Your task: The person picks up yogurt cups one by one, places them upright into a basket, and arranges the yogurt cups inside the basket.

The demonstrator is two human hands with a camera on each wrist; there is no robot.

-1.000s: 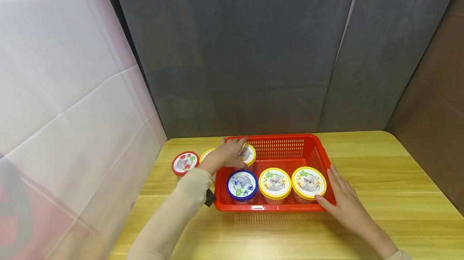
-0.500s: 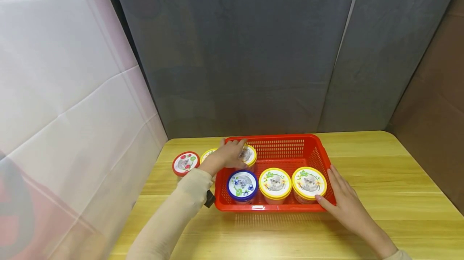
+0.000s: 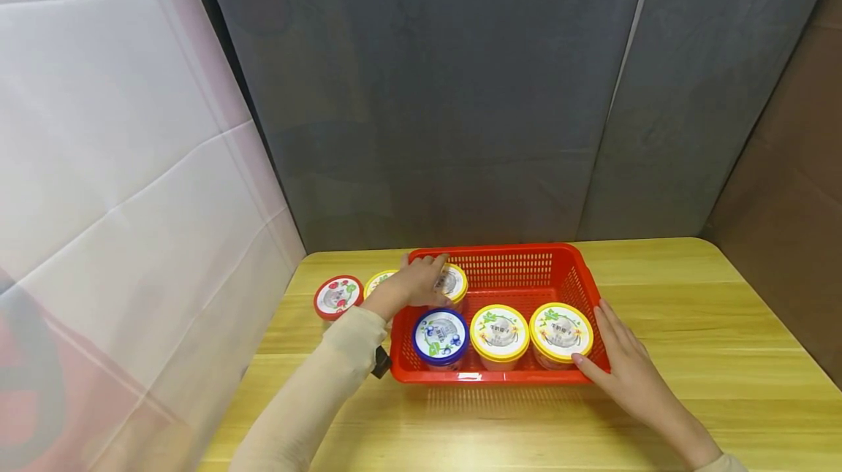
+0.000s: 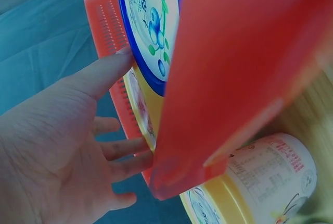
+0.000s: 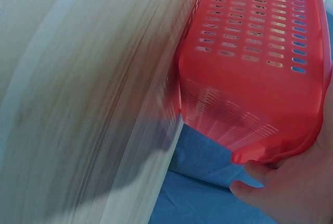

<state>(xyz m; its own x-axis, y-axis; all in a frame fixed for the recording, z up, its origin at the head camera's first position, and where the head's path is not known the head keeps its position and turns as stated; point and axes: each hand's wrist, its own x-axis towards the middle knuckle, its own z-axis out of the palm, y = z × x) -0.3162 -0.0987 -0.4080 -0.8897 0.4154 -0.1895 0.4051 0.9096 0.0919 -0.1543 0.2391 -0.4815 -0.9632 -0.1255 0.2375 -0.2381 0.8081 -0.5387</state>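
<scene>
A red plastic basket (image 3: 506, 377) sits on the table. Along its near side stand a blue-lidded tub (image 3: 440, 337) and two yellow-lidded tubs, one in the middle (image 3: 499, 333) and one at the right (image 3: 561, 333). My left hand (image 3: 411, 283) reaches over the left rim and holds a yellow-lidded tub (image 3: 452, 282) in the back left corner. In the left wrist view, thumb and fingers lie on either side of that tub, partly behind the basket wall. My right hand (image 3: 625, 366) grips the basket's right rim, fingers outside, thumb over the near right corner.
Outside the basket on the left stand a red-lidded tub (image 3: 338, 297) and another yellow-lidded tub (image 3: 378, 280), partly hidden by my left arm. The wooden table (image 3: 697, 311) meets a grey curtain (image 3: 427, 107) behind and a white cloth wall (image 3: 131, 165) at left.
Hardly anything differs. The left hand, the tub it holds and the other tubs appear shifted by a few pixels at most, and the right hand stays on the basket rim.
</scene>
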